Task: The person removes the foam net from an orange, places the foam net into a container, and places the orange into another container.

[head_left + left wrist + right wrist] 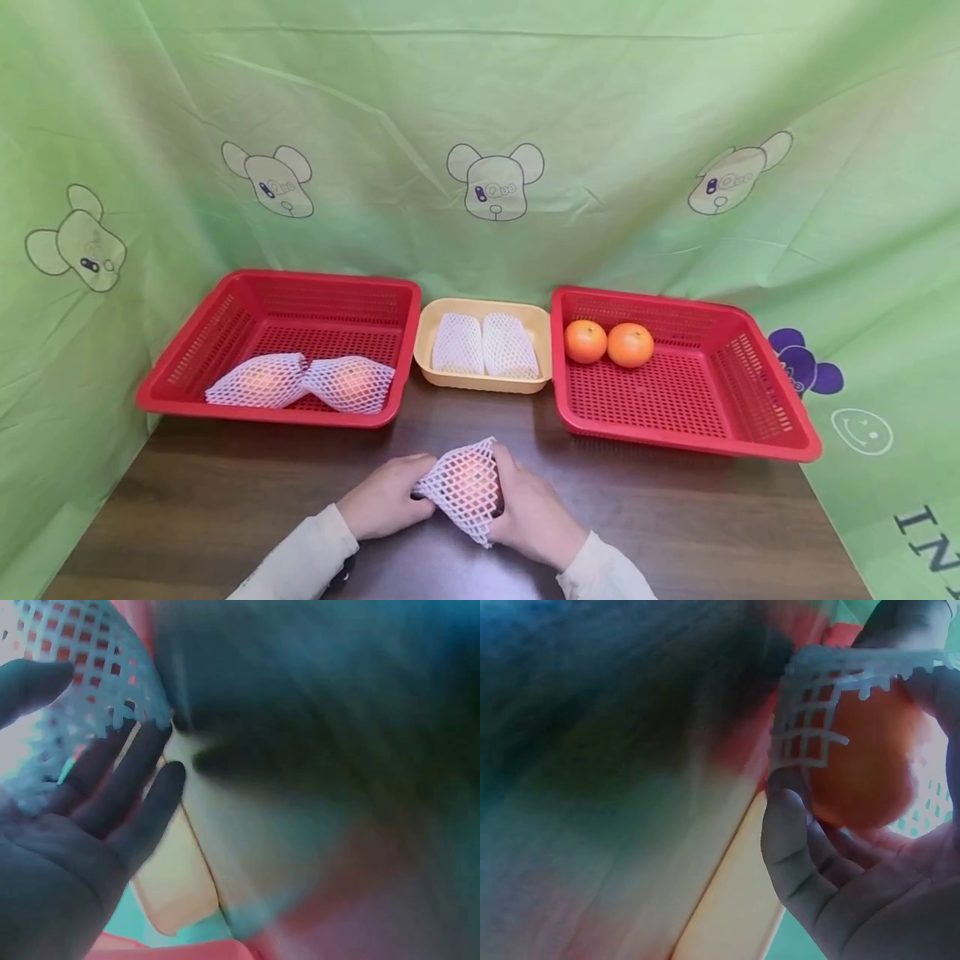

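Note:
Over the table's near middle, an orange (pixel 870 761) sits partly inside a white foam net sleeve (pixel 459 490). My left hand (pixel 392 497) pinches the sleeve's narrow left end between thumb and fingers. On the other side my right hand (pixel 534 510) grips the orange, thumb and fingers spread around it and over the sleeve's open rim. The right wrist view shows the orange's bare side facing that palm, while the mesh covers its far side. In the left wrist view the net hangs in front of the left fingers (pixel 124 787).
A red basket (pixel 330 287) at left holds two net-wrapped oranges (pixel 351 383). Between the baskets stands a cream tray (pixel 483 383) with two flat foam sleeves (pixel 510 346). The right red basket (pixel 690 442) holds two bare oranges (pixel 630 345). Green cloth (pixel 390 92) surrounds the table.

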`<action>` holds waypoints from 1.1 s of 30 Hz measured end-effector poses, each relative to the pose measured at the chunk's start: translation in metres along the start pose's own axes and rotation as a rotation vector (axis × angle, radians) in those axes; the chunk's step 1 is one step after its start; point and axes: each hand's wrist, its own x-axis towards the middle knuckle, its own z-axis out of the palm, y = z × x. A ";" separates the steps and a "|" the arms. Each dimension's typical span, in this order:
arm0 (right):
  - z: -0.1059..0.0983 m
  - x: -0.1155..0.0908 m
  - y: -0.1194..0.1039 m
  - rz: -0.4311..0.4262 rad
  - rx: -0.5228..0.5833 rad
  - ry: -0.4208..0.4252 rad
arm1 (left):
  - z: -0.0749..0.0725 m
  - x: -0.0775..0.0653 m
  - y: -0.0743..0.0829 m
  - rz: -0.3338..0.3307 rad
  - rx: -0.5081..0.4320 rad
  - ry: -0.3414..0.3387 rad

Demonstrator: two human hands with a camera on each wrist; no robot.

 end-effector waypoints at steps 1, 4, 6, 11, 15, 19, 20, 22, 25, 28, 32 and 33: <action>-0.001 -0.001 0.001 0.001 0.015 0.009 | -0.001 0.000 0.001 -0.005 -0.037 0.008; -0.004 -0.007 0.004 0.003 0.037 0.032 | -0.005 -0.001 0.008 -0.017 -0.099 0.050; -0.008 -0.011 0.007 0.009 0.054 0.047 | -0.011 0.000 0.014 -0.008 -0.125 0.085; -0.017 -0.018 0.011 0.027 0.124 0.107 | -0.029 0.006 0.027 0.054 -0.180 0.173; -0.022 -0.023 0.015 0.037 0.148 0.156 | -0.049 0.012 0.033 0.030 -0.175 0.269; -0.025 -0.028 0.022 0.040 0.108 0.162 | -0.080 0.022 0.038 -0.025 -0.171 0.254; -0.025 -0.029 0.024 0.038 0.092 0.158 | -0.088 0.026 0.040 -0.032 -0.167 0.227; -0.025 -0.031 0.026 0.035 0.066 0.148 | -0.106 0.039 0.042 -0.039 -0.169 0.166; -0.025 -0.033 0.028 0.029 0.044 0.133 | -0.130 0.069 0.045 -0.074 -0.184 0.090; -0.023 -0.034 0.028 0.030 0.031 0.124 | -0.151 0.109 0.042 -0.115 -0.128 0.076; -0.022 -0.034 0.027 0.037 0.028 0.122 | -0.166 0.162 0.031 -0.147 0.051 0.081; -0.022 -0.034 0.026 0.040 0.029 0.122 | -0.167 0.174 0.027 -0.157 0.092 0.068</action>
